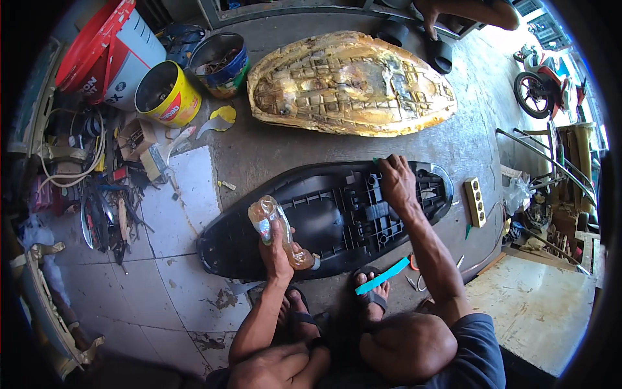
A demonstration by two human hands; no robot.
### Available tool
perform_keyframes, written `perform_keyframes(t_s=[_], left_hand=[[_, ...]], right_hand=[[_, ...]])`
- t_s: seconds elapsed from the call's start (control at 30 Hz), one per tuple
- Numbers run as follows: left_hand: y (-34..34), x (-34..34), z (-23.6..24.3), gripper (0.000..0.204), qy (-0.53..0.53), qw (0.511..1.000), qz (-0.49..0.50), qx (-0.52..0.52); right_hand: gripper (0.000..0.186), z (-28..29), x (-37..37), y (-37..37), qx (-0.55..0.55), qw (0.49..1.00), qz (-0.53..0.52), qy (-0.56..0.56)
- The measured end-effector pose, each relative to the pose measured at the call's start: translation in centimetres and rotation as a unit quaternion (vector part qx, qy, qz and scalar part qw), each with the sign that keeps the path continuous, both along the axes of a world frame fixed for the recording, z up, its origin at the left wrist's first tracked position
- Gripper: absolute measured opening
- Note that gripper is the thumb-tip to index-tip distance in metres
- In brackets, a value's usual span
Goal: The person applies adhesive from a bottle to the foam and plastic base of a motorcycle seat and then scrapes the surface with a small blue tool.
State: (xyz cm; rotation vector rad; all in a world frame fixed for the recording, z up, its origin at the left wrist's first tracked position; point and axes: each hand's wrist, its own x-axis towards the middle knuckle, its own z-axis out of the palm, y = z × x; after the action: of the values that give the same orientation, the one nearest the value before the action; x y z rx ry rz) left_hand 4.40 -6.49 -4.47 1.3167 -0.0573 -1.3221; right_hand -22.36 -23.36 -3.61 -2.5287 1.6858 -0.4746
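Observation:
In front of me a long black plastic seat base (pixel 317 220) lies on the floor, its ribbed side up. My left hand (pixel 277 254) is wrapped round a soft, clear plastic bottle (pixel 264 212) with amber contents, tilted over the base's near left part. My right hand (pixel 397 178) reaches to the base's far edge with its fingers bent and pressed together. A bit of teal material (pixel 376 160) shows beside those fingertips; most of it is hidden by the hand. A longer teal strip (pixel 382 276) rests across my right foot.
Beyond the base lies a worn yellowish seat foam (pixel 353 84). Buckets (pixel 170 97) and tools (pixel 123 217) crowd the left. A power strip (pixel 475 202) and a pale board (pixel 538 305) are at right. Another person's hand (pixel 427 16) and sandals show at the top.

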Motion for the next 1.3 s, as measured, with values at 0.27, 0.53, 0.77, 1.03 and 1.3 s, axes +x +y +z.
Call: perform_keyframes(t_s=[0.27, 0.53, 0.77, 1.03, 1.3], left_hand=[[-0.5, -0.2, 0.5, 0.052, -0.055, 0.998, -0.015, 0.019], [-0.5, -0.6, 0.0, 0.054, -0.064, 0.998, -0.02, 0.006], [-0.4, -0.1, -1.0, 0.05, -0.012, 0.999, -0.032, -0.003], [0.5, 4.0, 0.6, 0.051, -0.053, 0.998, 0.033, 0.006], [8.3, 17.2, 1.3, 0.056, -0.163, 0.965, 0.191, 0.071]], right_hand=[[0.03, -2.2, 9.0, 2.7, -0.003, 0.991, 0.112, -0.071], [0.031, -1.9, -5.8, 4.6, -0.046, 0.998, -0.044, 0.02], [0.017, -2.1, -7.2, 3.5, -0.077, 0.95, -0.295, -0.065], [0.015, 0.2, 3.4, 7.1, 0.041, 0.966, -0.001, -0.257], [0.02, 1.3, -5.7, 16.7, 0.13, 0.917, -0.211, -0.312]])
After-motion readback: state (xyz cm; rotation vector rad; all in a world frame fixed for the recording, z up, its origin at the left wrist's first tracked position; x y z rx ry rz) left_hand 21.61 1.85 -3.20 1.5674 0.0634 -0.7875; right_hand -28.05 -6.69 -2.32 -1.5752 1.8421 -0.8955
